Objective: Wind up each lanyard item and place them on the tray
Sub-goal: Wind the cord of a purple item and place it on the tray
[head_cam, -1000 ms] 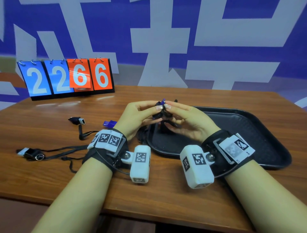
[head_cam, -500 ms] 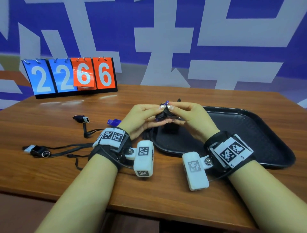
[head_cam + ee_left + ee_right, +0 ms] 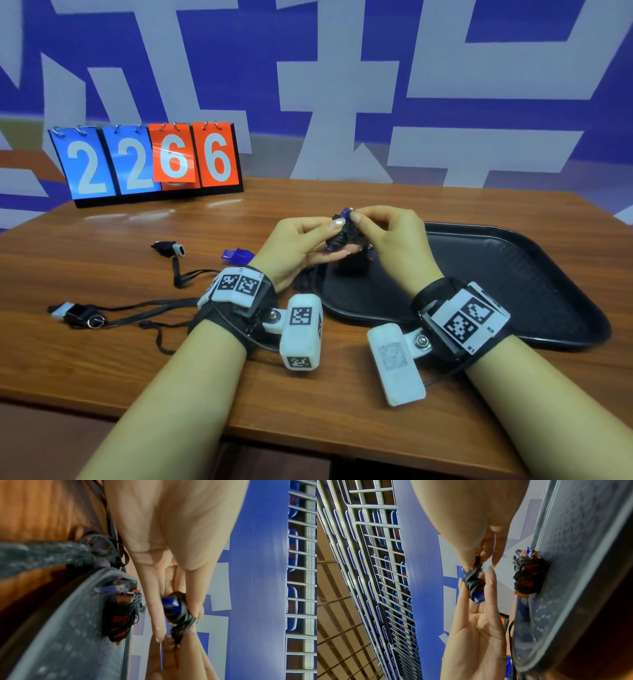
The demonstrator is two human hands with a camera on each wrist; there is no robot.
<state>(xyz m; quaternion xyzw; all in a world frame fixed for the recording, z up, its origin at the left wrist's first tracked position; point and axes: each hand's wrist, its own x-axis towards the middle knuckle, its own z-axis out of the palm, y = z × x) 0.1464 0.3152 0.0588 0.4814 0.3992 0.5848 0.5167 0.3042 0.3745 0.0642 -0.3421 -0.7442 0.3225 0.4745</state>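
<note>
Both hands have risen a little since the earlier frame. Left hand (image 3: 301, 246) and right hand (image 3: 394, 240) pinch the blue whistle bundle (image 3: 342, 233) at frame centre, above the tray (image 3: 513, 274) edge. Better to keep the cord tight and tuck its end before lowering it beside the orange bundle (image 3: 529, 578).

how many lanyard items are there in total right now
5: blue one held in both hands, orange one wound on the tray, and three unwound on the table.
</note>
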